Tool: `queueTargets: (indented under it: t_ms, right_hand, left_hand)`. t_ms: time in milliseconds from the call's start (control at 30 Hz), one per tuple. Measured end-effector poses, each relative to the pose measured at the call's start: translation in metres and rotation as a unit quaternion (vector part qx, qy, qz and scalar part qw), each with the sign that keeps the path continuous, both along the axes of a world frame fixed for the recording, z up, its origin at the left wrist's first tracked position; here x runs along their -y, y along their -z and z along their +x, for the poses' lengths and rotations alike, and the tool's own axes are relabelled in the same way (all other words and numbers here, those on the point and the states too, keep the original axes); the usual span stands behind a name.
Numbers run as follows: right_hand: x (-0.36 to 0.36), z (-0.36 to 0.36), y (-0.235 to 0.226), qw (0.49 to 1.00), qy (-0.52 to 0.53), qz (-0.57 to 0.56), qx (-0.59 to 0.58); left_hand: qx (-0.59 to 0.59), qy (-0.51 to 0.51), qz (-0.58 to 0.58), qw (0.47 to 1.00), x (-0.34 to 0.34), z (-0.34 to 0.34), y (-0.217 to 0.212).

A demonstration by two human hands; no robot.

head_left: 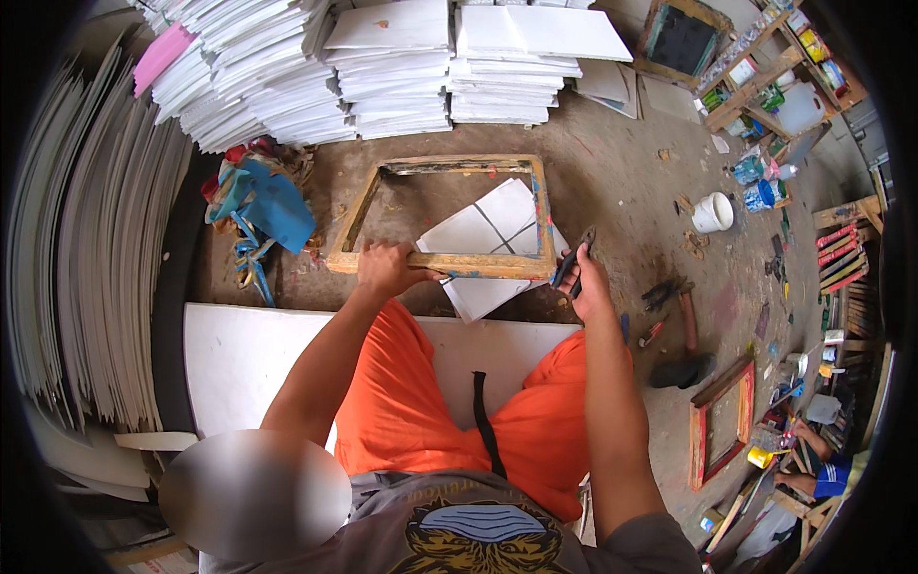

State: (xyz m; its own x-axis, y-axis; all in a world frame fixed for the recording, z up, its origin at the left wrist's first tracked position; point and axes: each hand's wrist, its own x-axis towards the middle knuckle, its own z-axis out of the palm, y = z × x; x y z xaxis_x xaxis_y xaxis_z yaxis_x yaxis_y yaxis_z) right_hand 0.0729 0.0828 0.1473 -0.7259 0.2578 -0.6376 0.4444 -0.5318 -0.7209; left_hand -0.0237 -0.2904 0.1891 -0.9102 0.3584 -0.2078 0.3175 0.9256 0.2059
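Note:
A paint-stained wooden frame [486,262], with no panel across its opening, is held up in front of my knees. My left hand [387,269] grips its near bar toward the left end, fingers wrapped over the wood. In my right hand [590,281] is a pair of dark pliers [572,262], jaws pointing up and away, beside the frame's near right corner. Whether the jaws touch the wood, I cannot tell. Beyond and below the frame lies a bundle of white sheets [469,231] crossed by dark ties, partly hidden by the near bar.
Stacks of white boards [387,81] stand along the far side. Leaning sheets [120,239] fill the left, near blue cloth [273,206]. On the right floor are a white bucket [712,212], loose tools [687,316] and a red-edged frame [696,445]. Another person's arm [798,481] shows far right.

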Motion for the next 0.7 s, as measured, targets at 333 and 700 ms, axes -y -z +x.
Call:
queueTargets:
  t_ms: [333, 700]
  right_hand:
    - [0.013, 0.068, -0.02, 0.997, -0.063, 0.041, 0.003]
    - [0.049, 0.07, -0.015, 0.985, -0.156, 0.064, 0.029]
  left_hand:
    - [0.026, -0.058, -0.032, 0.997, -0.042, 0.031, 0.036]
    - [0.043, -0.038, -0.066, 0.996, -0.045, 0.018, 0.013]
